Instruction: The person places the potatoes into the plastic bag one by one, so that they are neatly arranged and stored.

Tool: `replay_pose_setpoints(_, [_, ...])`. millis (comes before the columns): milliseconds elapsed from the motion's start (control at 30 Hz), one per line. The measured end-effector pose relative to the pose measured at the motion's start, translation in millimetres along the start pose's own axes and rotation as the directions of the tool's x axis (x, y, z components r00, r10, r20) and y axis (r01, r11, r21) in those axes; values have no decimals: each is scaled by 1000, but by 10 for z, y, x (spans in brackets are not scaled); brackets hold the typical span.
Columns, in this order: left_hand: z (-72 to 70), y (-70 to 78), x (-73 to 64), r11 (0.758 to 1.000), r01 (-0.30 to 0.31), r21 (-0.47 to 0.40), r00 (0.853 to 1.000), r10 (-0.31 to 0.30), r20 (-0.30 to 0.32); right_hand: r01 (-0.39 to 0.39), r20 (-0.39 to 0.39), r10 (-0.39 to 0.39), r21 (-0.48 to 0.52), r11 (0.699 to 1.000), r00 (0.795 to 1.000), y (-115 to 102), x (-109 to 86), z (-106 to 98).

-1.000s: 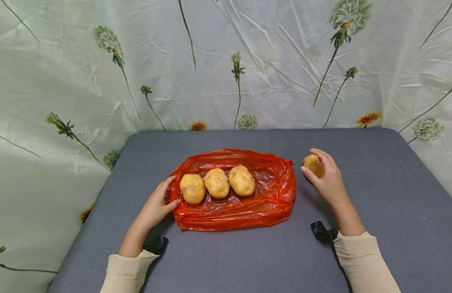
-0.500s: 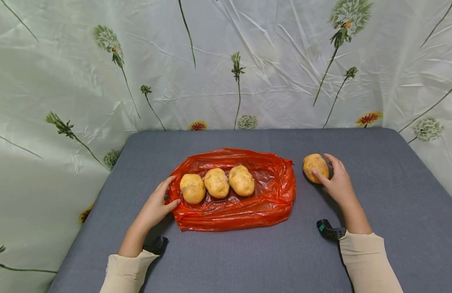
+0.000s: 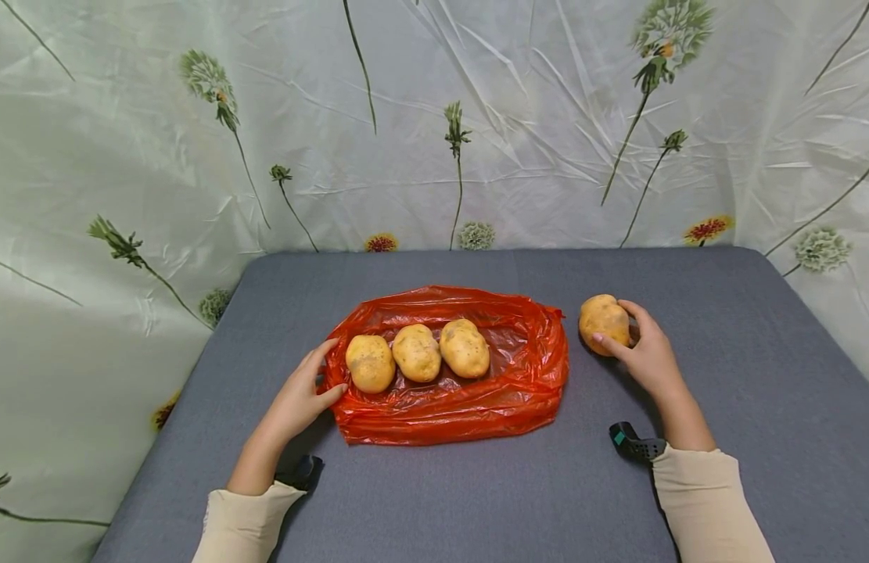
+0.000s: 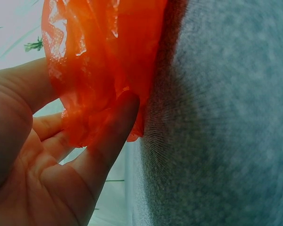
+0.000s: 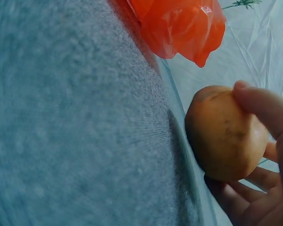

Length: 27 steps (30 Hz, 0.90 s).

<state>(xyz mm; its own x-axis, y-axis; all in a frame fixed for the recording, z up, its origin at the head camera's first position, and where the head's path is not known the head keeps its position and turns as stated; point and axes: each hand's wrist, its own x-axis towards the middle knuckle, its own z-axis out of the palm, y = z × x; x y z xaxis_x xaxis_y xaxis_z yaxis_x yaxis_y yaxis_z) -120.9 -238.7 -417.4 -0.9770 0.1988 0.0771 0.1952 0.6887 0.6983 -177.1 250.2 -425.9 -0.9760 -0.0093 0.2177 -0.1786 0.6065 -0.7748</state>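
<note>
A red plastic bag lies spread on the table, its opening facing up. Inside, three potatoes sit in a row: a left potato, a middle potato and a right potato. My left hand holds the bag's left end, the thumb in front and the fingers behind; the left wrist view shows red film between them. To the right of the bag, my right hand grips a fourth potato. Its thumb presses one side and its fingers curl under the other.
The table has a grey cloth top. Behind and at the left hangs a pale curtain printed with flowers. Each wrist wears a black camera mount, the right mount close above the cloth.
My right hand has shifted right and nearer around its potato, uncovering more of it, then moved slightly left with it. The left hand and the bag have stayed still.
</note>
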Motion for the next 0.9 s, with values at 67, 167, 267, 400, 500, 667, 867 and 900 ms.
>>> replay_pose_setpoints(67, [-1, 3, -3, 1000, -4, -6, 1000, 4, -1, -3, -13, 3, 14, 1000, 1000, -28, 1, -3])
replay_pose_setpoints(167, [0, 8, -3, 1000, -12, -9, 1000, 12, -3, -4, -26, 5, 36, 999, 1000, -79, 4, -3])
replay_pose_setpoints(267, [7, 14, -3, 1000, -24, -1, 1000, 24, -19, 3, -36, -1, 45, 999, 999, -136, 6, 0])
replay_pose_setpoints(400, [11, 18, 0, 1000, -26, -1, 999, 26, -25, 34, -51, -31, 48, 998, 998, -241, 4, 5])
replay_pose_setpoints(500, [8, 17, 6, 1000, -17, -8, 1000, 17, -14, 73, -61, -71, 40, 996, 996, -334, -4, 12])
replay_pose_setpoints(667, [-1, 8, 14, 1000, 2, -9, 1000, -2, 2, 144, -62, -141, 39, 989, 988, -495, -30, 75])
replay_pose_setpoints(867, [-5, 11, 12, 1000, 6, -11, 1000, -6, 3, 188, 8, -189, 95, 978, 982, -825, -124, 199])
replay_pose_setpoints(900, [-5, 16, 10, 1000, 6, -13, 1000, -6, 3, 190, 23, -194, 111, 975, 981, -888, -144, 219])
